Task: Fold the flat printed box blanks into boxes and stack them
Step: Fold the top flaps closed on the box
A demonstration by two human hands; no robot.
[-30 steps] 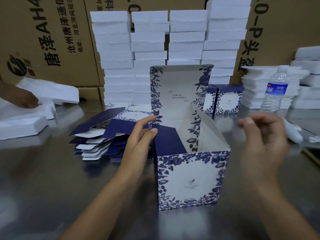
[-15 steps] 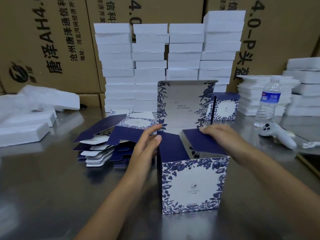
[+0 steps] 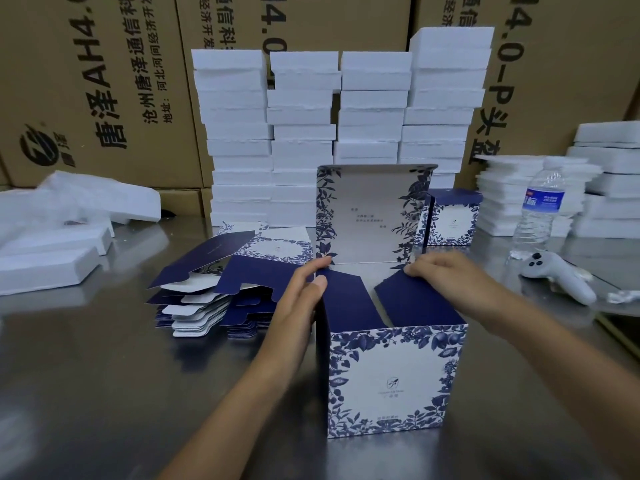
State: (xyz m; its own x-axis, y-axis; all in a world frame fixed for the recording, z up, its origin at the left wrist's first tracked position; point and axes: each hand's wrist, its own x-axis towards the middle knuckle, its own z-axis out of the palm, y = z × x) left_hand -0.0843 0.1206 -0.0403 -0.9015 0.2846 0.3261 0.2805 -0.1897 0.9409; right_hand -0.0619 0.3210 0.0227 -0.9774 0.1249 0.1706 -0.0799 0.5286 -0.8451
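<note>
Right hand on flap (now down)

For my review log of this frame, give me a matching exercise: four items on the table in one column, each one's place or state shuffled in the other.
Things:
1. pile of flat blanks
2. water bottle
3. white controller
4. lid of the open box

Places or states:
A. stands upright at the right
B. raised, not yet folded down
C. lies on the table, nearer than the bottle
D. stacked left of the open box

Pairs: 1-D, 2-A, 3-C, 4-B.
</note>
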